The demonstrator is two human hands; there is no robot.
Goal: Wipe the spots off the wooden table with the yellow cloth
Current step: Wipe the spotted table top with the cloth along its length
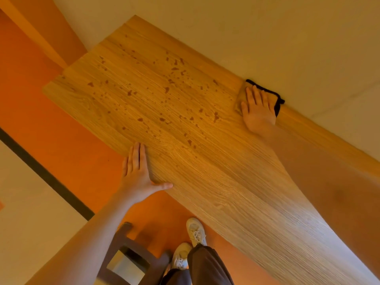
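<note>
The wooden table (pixel 205 177) runs diagonally through the view. Several dark brown spots (pixel 174 68) are scattered over its far half. The yellow cloth (pixel 240 99), edged in black, lies flat at the table's far edge against the wall. My right hand (pixel 257 110) presses on the cloth with straight, spread fingers and covers most of it. My left hand (pixel 137 173) rests flat on the table's near edge, fingers straight and thumb stretched out onto the wood.
A cream wall (pixel 267 27) borders the table's far side. The floor (pixel 72 140) is orange. A dark wooden chair (pixel 127 258) stands below my left arm, and my feet in white shoes (pixel 195 231) are beside the table's near edge.
</note>
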